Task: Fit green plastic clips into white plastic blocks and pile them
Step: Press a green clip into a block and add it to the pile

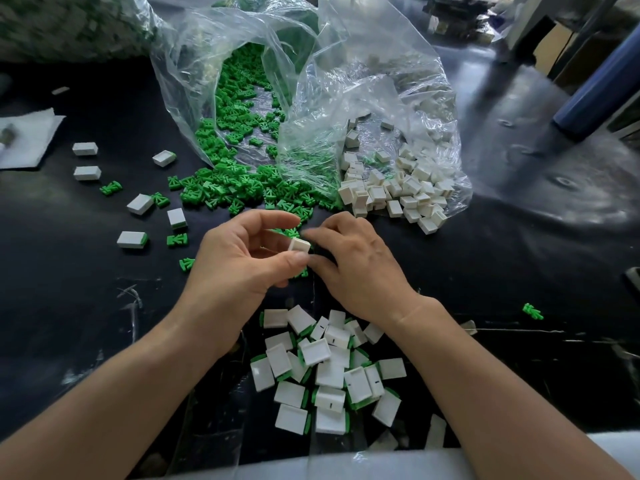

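My left hand (239, 254) pinches a small white block (299, 245) between thumb and fingers above the black table. My right hand (356, 261) is right beside it, fingers curled toward the block; whether it holds a clip is hidden. Loose green clips (239, 188) spill from an open clear bag (214, 64). White blocks (401, 192) spill from a second clear bag (398, 81). A heap of fitted blocks with green edges (329, 368) lies near the front edge, below my wrists.
Several stray white blocks (86, 173) and green clips (110, 188) are scattered on the left of the black table (69, 289). A white cloth (31, 136) lies far left. One green clip (532, 311) sits at the right. A blue post (599, 88) rises at back right.
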The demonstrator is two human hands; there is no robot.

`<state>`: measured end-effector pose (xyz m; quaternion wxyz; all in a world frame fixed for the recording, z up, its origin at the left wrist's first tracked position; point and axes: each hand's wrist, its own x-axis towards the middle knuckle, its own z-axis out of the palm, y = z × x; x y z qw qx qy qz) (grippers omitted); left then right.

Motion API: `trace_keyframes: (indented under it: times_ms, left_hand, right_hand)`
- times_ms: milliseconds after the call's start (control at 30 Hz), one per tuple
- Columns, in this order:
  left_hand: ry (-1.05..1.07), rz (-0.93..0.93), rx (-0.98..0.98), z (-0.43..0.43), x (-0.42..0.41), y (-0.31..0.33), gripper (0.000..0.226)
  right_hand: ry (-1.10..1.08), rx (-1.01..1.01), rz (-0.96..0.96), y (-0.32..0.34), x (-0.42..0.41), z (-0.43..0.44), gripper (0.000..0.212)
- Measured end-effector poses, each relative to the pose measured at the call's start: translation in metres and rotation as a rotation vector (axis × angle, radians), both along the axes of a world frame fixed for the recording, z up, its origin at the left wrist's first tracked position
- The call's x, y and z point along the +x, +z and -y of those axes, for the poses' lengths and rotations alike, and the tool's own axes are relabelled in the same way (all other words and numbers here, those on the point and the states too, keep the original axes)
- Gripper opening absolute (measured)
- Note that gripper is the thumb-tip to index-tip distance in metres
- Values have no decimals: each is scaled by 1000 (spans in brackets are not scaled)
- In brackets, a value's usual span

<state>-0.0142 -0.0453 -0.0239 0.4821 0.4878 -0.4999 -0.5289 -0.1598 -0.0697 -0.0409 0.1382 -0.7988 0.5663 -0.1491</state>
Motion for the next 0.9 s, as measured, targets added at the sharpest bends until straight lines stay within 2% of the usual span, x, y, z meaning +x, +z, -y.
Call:
trace_keyframes:
  times_ms: [200, 400, 567, 767, 900]
  left_hand:
    - [6, -3, 11, 0, 0, -1, 32]
    - [5, 30, 2, 0, 2, -1, 31]
    - [2, 30, -25, -1, 1, 2, 21]
    - [9, 17, -3, 0, 0, 1, 17]
    - [13, 10, 4, -1, 1, 1, 17]
  right_hand:
    - [-29, -22, 142, 2, -1, 0, 9]
    - [-124, 57, 420, 7, -9, 0, 12]
    - [-71, 111, 672, 16, -11, -5, 23]
    - [-6, 119, 795, 24, -10, -11, 24]
    - [37, 146, 770, 26, -9, -13, 22]
